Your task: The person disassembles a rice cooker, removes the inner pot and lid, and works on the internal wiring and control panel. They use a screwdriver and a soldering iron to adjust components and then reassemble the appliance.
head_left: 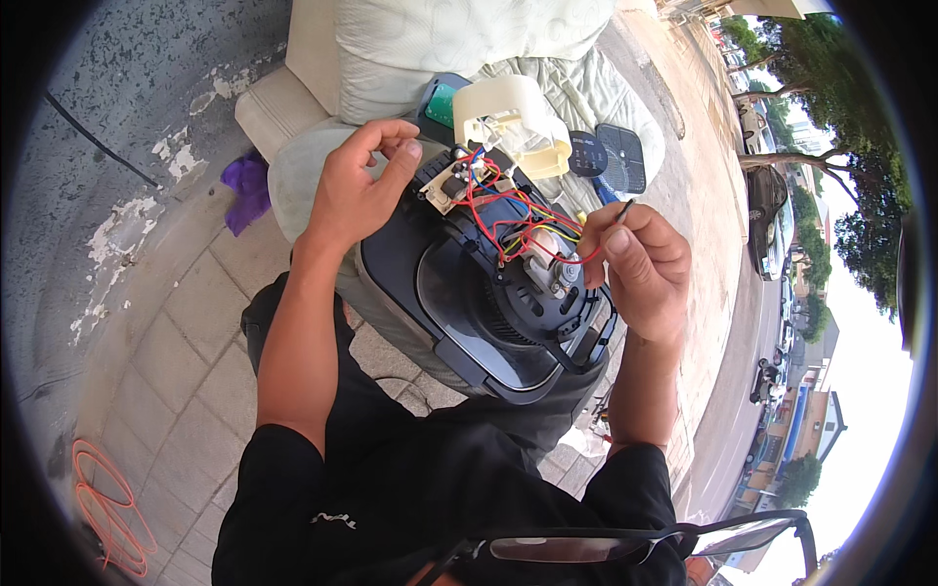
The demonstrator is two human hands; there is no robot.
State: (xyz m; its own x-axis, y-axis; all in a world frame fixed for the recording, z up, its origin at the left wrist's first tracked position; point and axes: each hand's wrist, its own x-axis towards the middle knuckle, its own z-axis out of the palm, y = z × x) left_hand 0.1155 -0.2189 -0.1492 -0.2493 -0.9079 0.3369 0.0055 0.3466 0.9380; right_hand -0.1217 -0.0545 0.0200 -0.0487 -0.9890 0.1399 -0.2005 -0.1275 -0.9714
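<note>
- Black appliance point(391, 246), opened, wires point(477, 207) out, on the pale seat cover point(301, 178).
- I see left hand point(360, 186) half-open, curled beside it; no hold visible.
- Right hand point(643, 272) pinches a dark tip point(626, 209).
- Outdoors: paving point(186, 361), peeling wall point(107, 234) left, orange cord point(109, 508) on ground.
- Right: street point(723, 439), car point(767, 220), trees point(865, 166).

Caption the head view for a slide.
Opened appliance, wires bared between left hand and right hand, which pinches a thin dark piece.

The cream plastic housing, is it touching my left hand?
Apart. The head view shows a clear gap between the left hand's fingertips and the cream plastic housing; the green board shows there.
</note>
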